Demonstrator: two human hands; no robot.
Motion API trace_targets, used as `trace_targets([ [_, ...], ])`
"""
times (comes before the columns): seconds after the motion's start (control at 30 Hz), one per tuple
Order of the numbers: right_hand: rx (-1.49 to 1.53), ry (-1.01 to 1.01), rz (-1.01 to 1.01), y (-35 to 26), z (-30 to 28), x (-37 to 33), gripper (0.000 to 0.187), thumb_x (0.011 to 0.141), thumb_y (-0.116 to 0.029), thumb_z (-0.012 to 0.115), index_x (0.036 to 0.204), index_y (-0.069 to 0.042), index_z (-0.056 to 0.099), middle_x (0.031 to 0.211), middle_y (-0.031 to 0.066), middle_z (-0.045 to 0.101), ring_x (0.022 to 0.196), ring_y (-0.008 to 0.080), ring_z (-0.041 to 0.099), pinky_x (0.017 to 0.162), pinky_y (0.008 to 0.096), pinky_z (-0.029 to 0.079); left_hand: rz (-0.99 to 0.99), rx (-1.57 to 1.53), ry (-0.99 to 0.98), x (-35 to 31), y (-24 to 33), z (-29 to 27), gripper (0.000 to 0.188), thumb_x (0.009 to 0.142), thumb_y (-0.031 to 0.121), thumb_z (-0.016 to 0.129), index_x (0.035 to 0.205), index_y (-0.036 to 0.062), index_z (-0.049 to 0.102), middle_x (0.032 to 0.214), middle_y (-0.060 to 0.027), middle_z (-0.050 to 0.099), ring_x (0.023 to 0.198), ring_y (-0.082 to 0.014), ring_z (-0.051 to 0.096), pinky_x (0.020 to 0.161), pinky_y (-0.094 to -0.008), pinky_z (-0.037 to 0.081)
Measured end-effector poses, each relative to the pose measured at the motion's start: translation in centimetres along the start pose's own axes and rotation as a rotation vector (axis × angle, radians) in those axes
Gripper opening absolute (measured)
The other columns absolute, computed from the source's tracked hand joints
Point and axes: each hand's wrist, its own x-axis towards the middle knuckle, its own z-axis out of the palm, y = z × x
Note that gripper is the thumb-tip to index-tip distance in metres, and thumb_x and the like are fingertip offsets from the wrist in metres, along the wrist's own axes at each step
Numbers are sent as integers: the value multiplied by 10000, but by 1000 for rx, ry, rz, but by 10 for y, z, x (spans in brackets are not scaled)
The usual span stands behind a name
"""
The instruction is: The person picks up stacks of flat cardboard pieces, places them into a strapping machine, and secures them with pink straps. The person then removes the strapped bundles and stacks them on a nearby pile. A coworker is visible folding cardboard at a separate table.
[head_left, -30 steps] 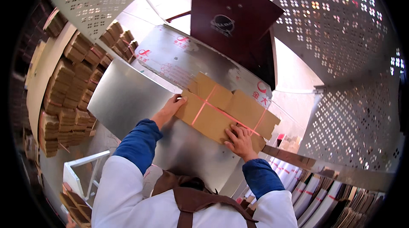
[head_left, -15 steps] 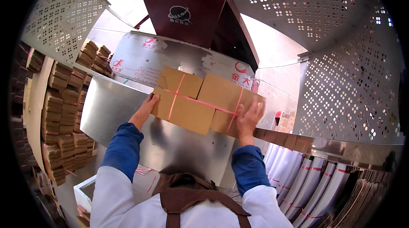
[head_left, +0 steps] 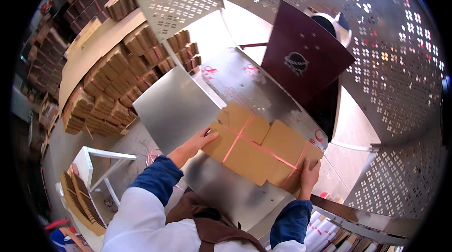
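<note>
Between my hands is a bundle of flat cardboard boxes [head_left: 249,151], brown, with notched edges and pink strapping crossing its top. My left hand [head_left: 200,140] grips its left end, thumb on top and fingers underneath. At the right end, my right hand [head_left: 309,176] is closed around the edge with its thumb along the side. The bundle is over a shiny metal worktable [head_left: 207,181]; whether it touches the surface I cannot tell. Beyond it is a dark red machine panel [head_left: 301,49].
Stacked cardboard bundles [head_left: 110,78] stand at the left. Nearer is a white frame stand [head_left: 87,162] with more cardboard leaning by it. Perforated metal guards [head_left: 386,73] arch around the far and right sides. White strapped bundles [head_left: 325,228] are below right.
My view has swung left, bringing the stacks and white stand further into sight. My right hand, with fingers spread over the bundle before, now wraps its right edge.
</note>
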Motion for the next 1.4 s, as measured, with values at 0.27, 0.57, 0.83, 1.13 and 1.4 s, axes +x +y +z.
trace_targets([
  [0.27,-112,-265,-312,-178,147,-85,735,838,-482,630,1315,48,452,1254,268,541,1173,400,519,983,442,414,-10,-206,441,-128,-102,-194,732,821,306,732,1394,16,381,1278,-104,541,1136,-191,545,947,-314,450],
  [0.57,-77,-510,-937,-419,389,-102,660,903,-428,563,1349,38,426,1348,295,461,1249,401,458,1033,445,374,204,-400,858,-163,-149,-362,638,820,270,740,1331,36,438,1207,-100,584,1018,-196,609,852,-318,513],
  [0.83,-498,-408,-1124,-468,468,-46,630,924,-510,475,1213,46,538,1221,286,541,1155,431,488,969,518,401,102,-244,1038,-135,-119,-353,989,759,490,751,1432,-47,264,1392,-246,421,1309,-328,402,1083,-392,325],
  [1.13,-23,-549,-1279,-587,472,-168,572,871,-346,629,1305,1,493,1288,250,513,1146,399,518,982,457,409,227,-49,1764,-364,-276,-308,909,802,307,741,1454,-50,218,1457,-233,356,1354,-317,354,1095,-367,311],
  [1.4,334,-1386,-1652,-620,460,-580,601,865,-328,660,1301,44,481,1207,225,587,1061,303,601,905,365,471,268,-296,2313,-585,-371,-274,923,774,199,755,1470,-10,186,1445,-238,348,1313,-333,390,1084,-399,323],
])
